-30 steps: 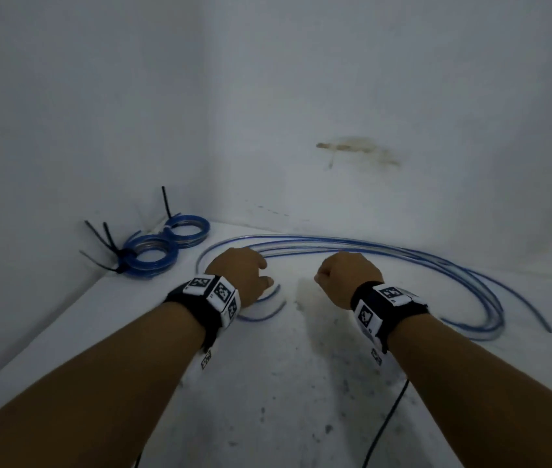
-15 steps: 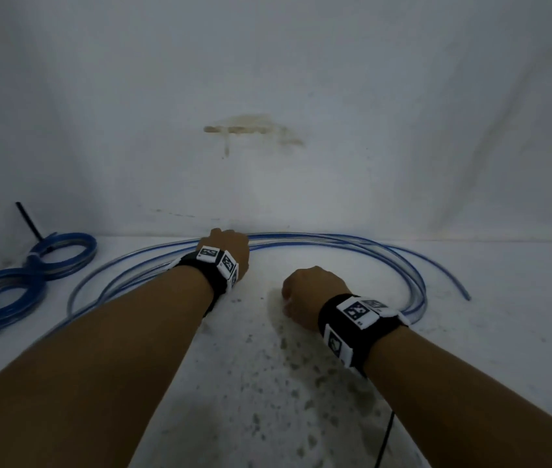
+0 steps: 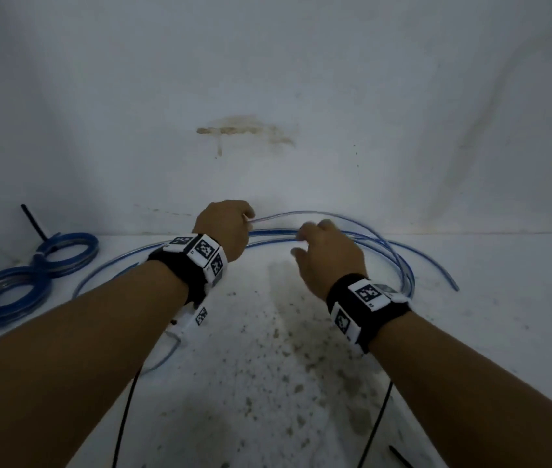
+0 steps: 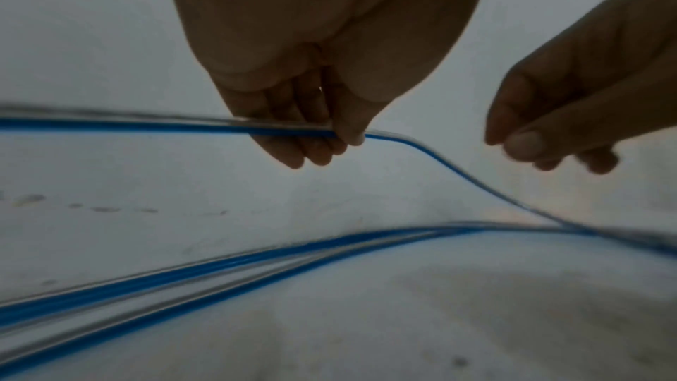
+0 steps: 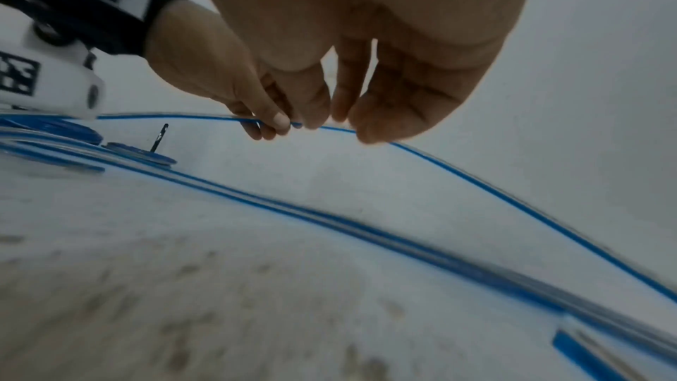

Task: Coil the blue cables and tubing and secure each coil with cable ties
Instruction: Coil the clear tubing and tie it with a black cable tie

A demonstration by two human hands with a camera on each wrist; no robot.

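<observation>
Since half a second ago both hands have come up from the white table (image 3: 267, 383) and moved closer together, and one strand of the blue tubing (image 3: 386, 244) is now lifted off the surface between them. The left hand (image 3: 225, 228) pinches this strand between the thumb and the curled fingers; in the left wrist view the tubing (image 4: 146, 123) passes under the fingertips (image 4: 318, 149) and comes out on the other side. The right hand (image 3: 330, 258) is just beside it. Its fingers hang down loosely and the fingertips (image 5: 370, 132) are at the lifted strand (image 5: 476, 181), but I cannot tell if they really grip it; in the left wrist view the right hand (image 4: 571, 115) is a little apart from the tubing. The rest of the tubing lies on the table in wide loose loops along the wall (image 3: 267, 79). At the far left, two finished blue coils (image 3: 27, 278) lie close together, with a black cable tie (image 3: 33, 222) standing up from them.
</observation>
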